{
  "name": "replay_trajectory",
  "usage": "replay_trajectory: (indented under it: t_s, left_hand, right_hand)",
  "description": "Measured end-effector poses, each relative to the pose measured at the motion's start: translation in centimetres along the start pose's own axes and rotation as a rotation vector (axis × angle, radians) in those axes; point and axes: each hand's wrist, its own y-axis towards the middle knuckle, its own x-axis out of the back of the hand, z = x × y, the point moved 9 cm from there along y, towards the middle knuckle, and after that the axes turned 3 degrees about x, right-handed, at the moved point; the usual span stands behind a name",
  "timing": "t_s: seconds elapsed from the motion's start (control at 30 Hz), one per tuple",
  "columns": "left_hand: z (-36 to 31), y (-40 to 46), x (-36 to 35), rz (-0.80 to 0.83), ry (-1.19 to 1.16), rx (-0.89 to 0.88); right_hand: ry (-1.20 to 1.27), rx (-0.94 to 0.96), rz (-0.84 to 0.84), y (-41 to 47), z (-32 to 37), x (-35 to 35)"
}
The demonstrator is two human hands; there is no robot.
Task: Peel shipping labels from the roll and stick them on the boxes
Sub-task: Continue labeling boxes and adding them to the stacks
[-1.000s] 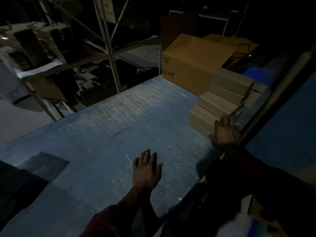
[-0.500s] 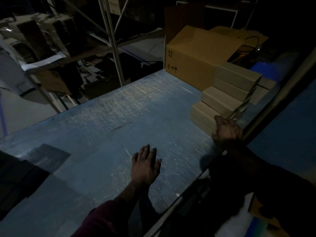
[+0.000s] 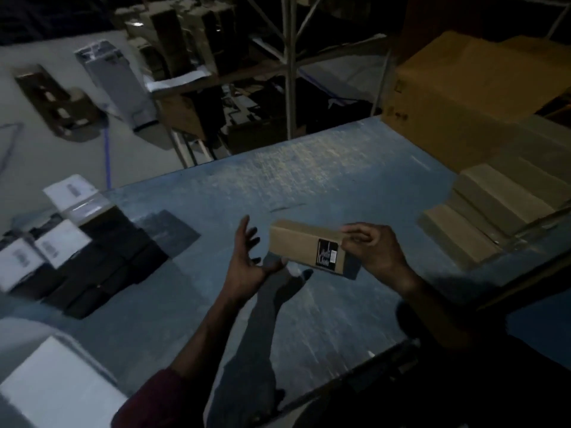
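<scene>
While the right hand point(image 3: 375, 251) pinches one end of the small box point(image 3: 304, 248) above the surface point(image 3: 324, 168), the left hand point(image 3: 247, 261), fingers spread, waits beside it; that end-only grip might let it tip and drop.

Print on the black label point(image 3: 328, 254) too small to read; stacked boxes point(image 3: 482, 208) cut off at right edge; white-labelled dark boxes point(image 3: 46, 245) blurred.
</scene>
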Motion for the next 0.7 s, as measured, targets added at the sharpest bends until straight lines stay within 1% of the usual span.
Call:
replay_trajectory:
  t_s: [0.1,0.17,0.23,0.3,0.37,0.43,0.57,0.63,0.7]
  left_hand:
    - [0.5,-2.5,5.5,0.064,0.063,0.015]
    - [1.5,-4.6,8.2,0.078,0.136,0.037]
    - [2.9,-6.6,10.2,0.046,0.202,0.056]
    - [4.1,-8.4,12.1,-0.036,0.290,0.030]
    - [5.2,-10.1,13.8,-0.119,0.313,0.018]
    - [6.5,-11.7,14.9,-0.174,0.393,0.019]
    - [7.7,-13.7,15.6,-0.240,0.504,-0.007]
    - [8.0,-13.9,16.1,-0.263,0.507,-0.009]
    - [8.9,-14.2,16.8,-0.285,0.518,0.005]
  right_hand:
    - [0.048,-0.047,0.172,0.4,0.5,-7.4]
    - [0.070,-0.066,0.248,0.2,0.9,-11.5]
    - [0.093,-0.089,0.314,0.2,0.5,-15.2]
    - [0.069,-0.054,0.373,-0.2,0.3,-18.4]
    - [-0.001,0.011,0.421,-0.7,0.0,-21.2]
    - [-0.094,0.101,0.471,-1.6,-0.2,-23.4]
    - [-0.306,0.401,0.427,-3.2,1.6,-25.6]
    - [-0.329,0.492,0.419,-3.4,2.6,-26.3]
    - [-0.284,0.559,0.439,-3.8,3.6,-27.3]
